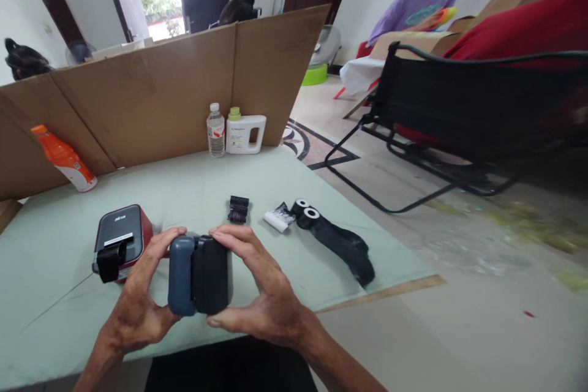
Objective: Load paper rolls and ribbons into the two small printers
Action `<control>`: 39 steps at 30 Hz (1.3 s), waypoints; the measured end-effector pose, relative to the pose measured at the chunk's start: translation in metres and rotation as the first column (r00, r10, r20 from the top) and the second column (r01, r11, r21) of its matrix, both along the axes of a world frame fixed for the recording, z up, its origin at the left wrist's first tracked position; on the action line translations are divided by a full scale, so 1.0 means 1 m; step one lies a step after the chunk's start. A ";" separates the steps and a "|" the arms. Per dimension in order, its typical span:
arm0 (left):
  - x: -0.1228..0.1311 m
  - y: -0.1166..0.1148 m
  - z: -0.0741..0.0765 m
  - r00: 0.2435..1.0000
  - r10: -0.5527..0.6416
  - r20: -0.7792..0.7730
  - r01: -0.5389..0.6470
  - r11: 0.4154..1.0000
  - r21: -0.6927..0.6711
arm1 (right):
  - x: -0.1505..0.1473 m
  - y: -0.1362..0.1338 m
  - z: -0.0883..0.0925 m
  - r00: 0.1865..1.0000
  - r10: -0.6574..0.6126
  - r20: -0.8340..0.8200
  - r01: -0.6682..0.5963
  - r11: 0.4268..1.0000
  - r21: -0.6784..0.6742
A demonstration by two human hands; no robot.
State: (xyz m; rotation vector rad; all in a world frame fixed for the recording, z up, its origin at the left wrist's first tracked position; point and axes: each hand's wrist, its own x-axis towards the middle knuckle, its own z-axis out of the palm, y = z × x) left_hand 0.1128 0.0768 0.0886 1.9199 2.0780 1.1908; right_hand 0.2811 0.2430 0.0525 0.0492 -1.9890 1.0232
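Note:
A small box-shaped device (212,275), dark blue on its left half and black on its right with a groove between, is held upright over the table's near edge. My left hand (142,300) grips its blue side, fingertips at the top and thumb at the bottom. Round the black side, my right hand (264,294) holds it the same way. Just left of it stands a red and black label printer (122,233) with a black strip hanging from its front. Beyond my hands lie small black rolls (238,209) and a white roll (279,219).
Black ribbon (342,245) with white-cored rolls trails toward the table's right edge. A water bottle (215,131), a white jug (245,135) and an orange bottle (67,159) stand by the cardboard screen (174,92). A black folding chair (459,98) and a seated person are at right.

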 end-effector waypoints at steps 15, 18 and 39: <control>0.000 0.000 0.007 0.998 -0.011 -0.054 0.011 1.000 -0.002 | 0.001 0.001 0.000 1.000 0.001 0.010 -0.002 1.000 0.031; 0.001 0.000 0.007 0.999 -0.007 -0.047 0.006 1.000 -0.014 | 0.002 0.001 0.000 1.000 -0.001 0.007 0.000 0.999 0.034; 0.003 -0.002 0.007 0.995 -0.007 -0.098 0.010 0.999 0.035 | 0.004 -0.001 0.002 0.999 0.031 -0.006 -0.031 0.999 0.037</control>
